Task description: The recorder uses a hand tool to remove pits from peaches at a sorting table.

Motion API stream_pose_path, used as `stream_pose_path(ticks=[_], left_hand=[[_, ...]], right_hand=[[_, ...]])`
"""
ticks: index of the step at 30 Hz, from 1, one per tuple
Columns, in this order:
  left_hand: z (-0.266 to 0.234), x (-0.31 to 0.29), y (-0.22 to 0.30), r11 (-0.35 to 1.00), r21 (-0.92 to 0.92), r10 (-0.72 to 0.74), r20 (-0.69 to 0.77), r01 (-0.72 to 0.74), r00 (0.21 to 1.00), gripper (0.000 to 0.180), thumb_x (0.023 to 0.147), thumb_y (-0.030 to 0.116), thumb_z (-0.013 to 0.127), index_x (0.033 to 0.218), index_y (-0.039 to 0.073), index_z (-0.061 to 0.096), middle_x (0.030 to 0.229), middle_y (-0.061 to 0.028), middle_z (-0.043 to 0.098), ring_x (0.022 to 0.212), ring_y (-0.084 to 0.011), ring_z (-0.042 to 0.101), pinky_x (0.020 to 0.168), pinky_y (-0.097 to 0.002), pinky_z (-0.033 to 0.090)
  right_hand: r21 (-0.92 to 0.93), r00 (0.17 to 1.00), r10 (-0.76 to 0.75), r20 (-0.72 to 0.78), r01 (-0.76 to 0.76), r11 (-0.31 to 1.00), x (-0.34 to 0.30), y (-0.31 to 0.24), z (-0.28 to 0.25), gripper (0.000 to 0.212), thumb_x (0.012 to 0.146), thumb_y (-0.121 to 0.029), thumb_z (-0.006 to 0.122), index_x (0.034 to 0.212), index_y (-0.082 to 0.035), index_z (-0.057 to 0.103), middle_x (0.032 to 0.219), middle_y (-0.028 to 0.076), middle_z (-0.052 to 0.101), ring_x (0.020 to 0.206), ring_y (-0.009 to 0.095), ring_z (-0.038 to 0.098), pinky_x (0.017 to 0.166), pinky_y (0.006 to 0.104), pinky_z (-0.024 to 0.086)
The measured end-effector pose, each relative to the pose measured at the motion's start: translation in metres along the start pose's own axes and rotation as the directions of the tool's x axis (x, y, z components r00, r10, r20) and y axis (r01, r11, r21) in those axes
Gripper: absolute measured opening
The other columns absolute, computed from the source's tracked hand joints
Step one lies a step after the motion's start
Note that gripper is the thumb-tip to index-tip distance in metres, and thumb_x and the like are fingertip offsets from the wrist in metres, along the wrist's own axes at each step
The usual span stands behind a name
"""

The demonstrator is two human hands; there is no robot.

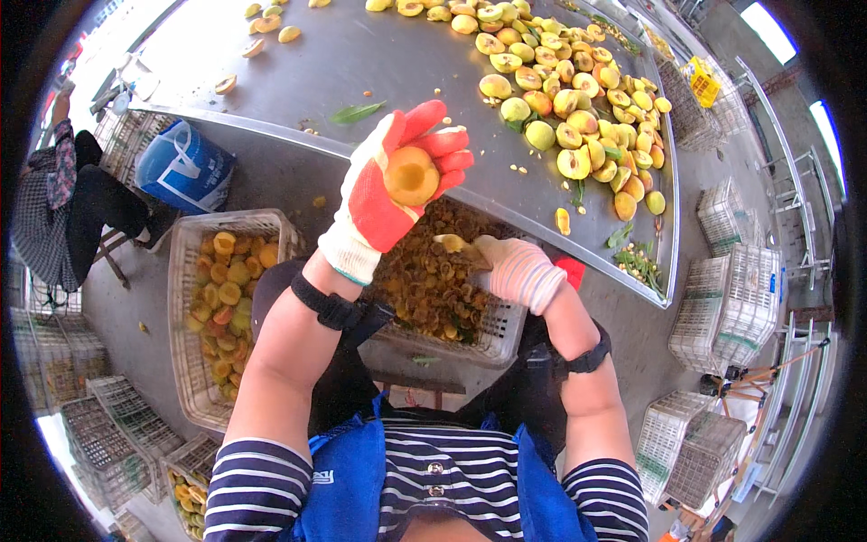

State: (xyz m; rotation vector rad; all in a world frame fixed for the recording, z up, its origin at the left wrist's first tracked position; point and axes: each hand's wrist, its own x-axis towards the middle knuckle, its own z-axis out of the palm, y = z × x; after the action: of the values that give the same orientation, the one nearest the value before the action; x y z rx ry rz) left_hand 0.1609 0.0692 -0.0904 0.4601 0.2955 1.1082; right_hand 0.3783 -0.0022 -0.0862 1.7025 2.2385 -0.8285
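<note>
On the upturned palm of my left hand (397, 185), in a white glove with a red coated palm, rests a yellow peach half (411, 176). Its cut face is up and shows a round hollow with no stone in it. My fingers extend beside the fruit. My right hand (519, 271), in a pale striped glove, is closed over a white crate (492, 339) full of brown peach stones and scraps (424, 289). From its fingers sticks a small yellowish-tan piece (452, 242), whose kind I cannot make out.
Many halved peaches (578, 108) lie on the metal table (298, 72) ahead. A crate of peach halves (226, 307) stands at my left, with a blue bucket (185, 167) beyond it. Another person (77, 199) sits far left. Stacked crates (727, 307) stand at the right.
</note>
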Motion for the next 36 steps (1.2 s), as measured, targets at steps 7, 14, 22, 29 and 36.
stream_pose_path(ticks=[7,14,22,29,36], left_hand=[[0.007,-0.011,0.012,0.96,0.277,-0.008,-0.072,0.028,0.997,0.05,0.109,0.045,0.055,0.144,0.009,0.061,0.122,-0.0157,0.075,0.104,-0.0299,0.073,0.091,-0.0387,0.058],[0.024,-0.034,-0.01,0.233,0.96,0.087,0.141,-0.157,0.986,0.038,0.102,0.024,0.068,0.138,0.014,0.068,0.109,-0.0035,0.077,0.101,-0.0119,0.072,0.092,-0.0278,0.056],[0.024,-0.033,-0.007,-0.172,0.985,-0.08,0.006,-0.02,0.997,0.037,0.104,0.044,0.063,0.124,0.016,0.077,0.105,-0.0037,0.078,0.094,-0.016,0.073,0.085,-0.0303,0.057],[0.02,-0.03,0.006,0.82,0.535,-0.218,-0.04,0.205,0.975,0.058,0.109,0.05,0.053,0.143,0.004,0.062,0.127,-0.016,0.07,0.108,-0.0246,0.07,0.095,-0.037,0.056],[-0.004,-0.021,-0.017,0.969,0.236,-0.103,0.1,0.077,0.99,0.064,0.113,0.05,0.043,0.155,0.002,0.045,0.144,-0.0164,0.061,0.132,-0.0298,0.06,0.115,-0.0484,0.046]], right_hand=[[-0.019,0.991,-0.016,-0.132,0.013,1.0,-0.012,0.012,0.0,0.031,0.093,-0.029,0.061,0.109,-0.003,0.067,0.103,0.026,0.073,0.101,0.047,0.07,0.088,0.0548,0.056],[0.015,0.942,0.158,-0.297,-0.161,0.987,-0.017,-0.01,-0.008,0.04,0.089,-0.031,0.075,0.116,-0.004,0.062,0.097,0.027,0.072,0.094,0.048,0.069,0.081,0.0556,0.055],[-0.131,0.896,0.168,-0.412,-0.24,0.962,-0.027,-0.022,0.017,0.022,0.097,-0.02,0.056,0.109,-0.004,0.064,0.099,0.024,0.074,0.095,0.043,0.073,0.083,0.0545,0.056],[0.114,0.748,0.039,-0.663,0.049,0.992,-0.026,-0.034,0.002,0.035,0.088,-0.027,0.077,0.113,-0.008,0.064,0.098,0.021,0.071,0.097,0.044,0.069,0.081,0.0523,0.055],[0.411,0.746,0.126,-0.654,0.211,0.887,0.036,-0.048,-0.008,0.037,0.084,-0.033,0.078,0.108,-0.008,0.066,0.093,0.021,0.073,0.091,0.042,0.071,0.081,0.0504,0.057]])
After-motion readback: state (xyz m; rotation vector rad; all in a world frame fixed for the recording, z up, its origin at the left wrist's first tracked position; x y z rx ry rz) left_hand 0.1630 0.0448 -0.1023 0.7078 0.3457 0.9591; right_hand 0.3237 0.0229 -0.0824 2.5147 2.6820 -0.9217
